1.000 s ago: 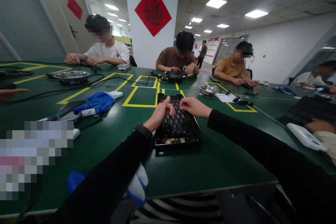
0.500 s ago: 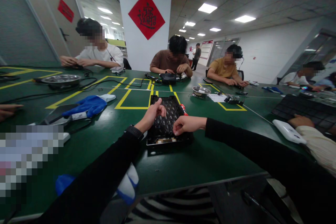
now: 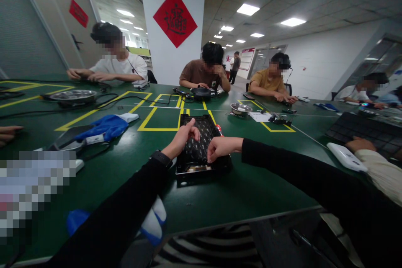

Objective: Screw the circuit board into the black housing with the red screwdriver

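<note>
A black open tray-like case (image 3: 201, 150) lies in front of me, with small shiny pieces or marks in rows across its floor. A pale strip (image 3: 198, 169) runs along its near end. Over the case's left side is my left hand (image 3: 183, 137), thumb raised and fingers curled in; whatever the fingers hold is hidden. My right hand (image 3: 221, 148) reaches in from the right, its fingertips pinched together low inside the case near the right corner. Anything in that pinch is too small to make out. Something red (image 3: 219, 129) shows just beyond the case's right edge.
Blue-and-white gloves (image 3: 108, 127) lie left on the green table (image 3: 257, 184); another glove (image 3: 153, 222) is by my left forearm. Metal bowls (image 3: 241, 109) stand farther off. Cables cross the left side. At right, a co-worker's hand (image 3: 362, 144) is near a white device (image 3: 346, 157).
My right hand has shifted slightly left, its fingers still pinched in the case. My left hand has barely moved. The co-worker opposite has raised a hand toward the head.
</note>
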The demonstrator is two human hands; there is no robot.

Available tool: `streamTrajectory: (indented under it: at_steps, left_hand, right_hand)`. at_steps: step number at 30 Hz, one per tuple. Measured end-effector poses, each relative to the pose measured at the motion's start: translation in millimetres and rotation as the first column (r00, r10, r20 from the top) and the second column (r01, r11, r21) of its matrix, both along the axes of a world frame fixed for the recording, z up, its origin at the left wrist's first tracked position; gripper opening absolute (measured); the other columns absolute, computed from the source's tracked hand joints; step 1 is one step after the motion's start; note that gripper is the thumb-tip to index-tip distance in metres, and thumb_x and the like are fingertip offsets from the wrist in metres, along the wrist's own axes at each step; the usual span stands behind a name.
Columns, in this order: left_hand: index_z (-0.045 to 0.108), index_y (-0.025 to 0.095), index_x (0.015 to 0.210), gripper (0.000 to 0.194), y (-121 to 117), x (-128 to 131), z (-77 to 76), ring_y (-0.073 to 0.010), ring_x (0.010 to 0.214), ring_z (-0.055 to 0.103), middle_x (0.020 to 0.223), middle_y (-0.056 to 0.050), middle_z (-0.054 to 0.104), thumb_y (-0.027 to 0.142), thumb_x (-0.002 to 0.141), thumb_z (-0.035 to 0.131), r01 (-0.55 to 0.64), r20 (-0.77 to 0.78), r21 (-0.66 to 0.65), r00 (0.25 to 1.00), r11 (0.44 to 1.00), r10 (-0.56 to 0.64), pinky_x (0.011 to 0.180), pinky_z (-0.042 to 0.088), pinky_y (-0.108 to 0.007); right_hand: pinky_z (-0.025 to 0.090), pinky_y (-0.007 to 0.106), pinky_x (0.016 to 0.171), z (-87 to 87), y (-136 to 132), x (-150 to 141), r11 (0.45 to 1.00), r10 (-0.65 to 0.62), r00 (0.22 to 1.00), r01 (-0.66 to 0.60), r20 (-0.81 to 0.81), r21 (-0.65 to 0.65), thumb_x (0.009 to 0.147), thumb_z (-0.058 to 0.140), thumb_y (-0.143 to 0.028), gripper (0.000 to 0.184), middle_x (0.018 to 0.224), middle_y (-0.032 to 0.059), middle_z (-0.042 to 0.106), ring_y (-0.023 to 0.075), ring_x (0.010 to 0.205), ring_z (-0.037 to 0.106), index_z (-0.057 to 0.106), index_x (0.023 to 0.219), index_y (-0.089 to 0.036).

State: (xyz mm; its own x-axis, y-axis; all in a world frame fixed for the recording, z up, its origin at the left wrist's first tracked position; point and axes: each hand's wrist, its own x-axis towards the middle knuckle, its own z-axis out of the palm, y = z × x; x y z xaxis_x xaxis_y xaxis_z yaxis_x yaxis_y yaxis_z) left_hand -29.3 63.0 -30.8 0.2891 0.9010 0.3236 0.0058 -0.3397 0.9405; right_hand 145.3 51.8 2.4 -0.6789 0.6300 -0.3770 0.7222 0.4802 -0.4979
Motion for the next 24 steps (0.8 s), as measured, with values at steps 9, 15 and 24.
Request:
streamTrajectory:
  at_steps: [9,15,24]
  left_hand:
    - [0.051,0.016,0.041,0.061,-3,-1,1.6,-0.0122,0.059,0.053,0.052,-0.004,0.054,0.052,0.085,0.030,0.027,0.005,0.001,1.000,1.000,-0.027,0.067,0.041,-0.026]
    - [0.051,0.016,0.040,0.058,-5,0,2.1,-0.0132,0.059,0.054,0.052,-0.004,0.055,0.049,0.084,0.034,-0.015,-0.027,0.048,1.000,0.999,0.016,0.070,0.042,-0.027]
    - [0.046,0.017,0.038,0.055,-6,0,0.8,-0.0098,0.045,0.047,0.040,-0.001,0.048,0.049,0.083,0.040,-0.045,-0.093,0.022,0.995,0.999,0.047,0.061,0.040,-0.025]
  right_hand:
    - [0.038,0.022,0.062,7.8,41,51,0.685,-0.480,0.817,0.577,-0.321,0.444,0.079,0.054,-0.027,0.025,0.092,0.0114,0.062,0.0132,0.073,0.055,0.056,0.096,-0.009]
    - [0.034,0.021,0.042,-32.4,67,56,0.770,-0.589,0.798,0.602,-0.126,0.213,0.078,0.053,-0.039,0.031,0.053,0.0036,0.057,0.0086,0.040,0.046,0.057,0.064,-0.012]
    - [0.025,0.019,0.031,-6.1,73,67,0.747,-0.658,0.714,0.659,-0.240,-0.089,0.085,0.044,-0.035,0.026,0.051,0.0067,0.061,0.0056,0.029,0.033,0.049,0.073,-0.013]
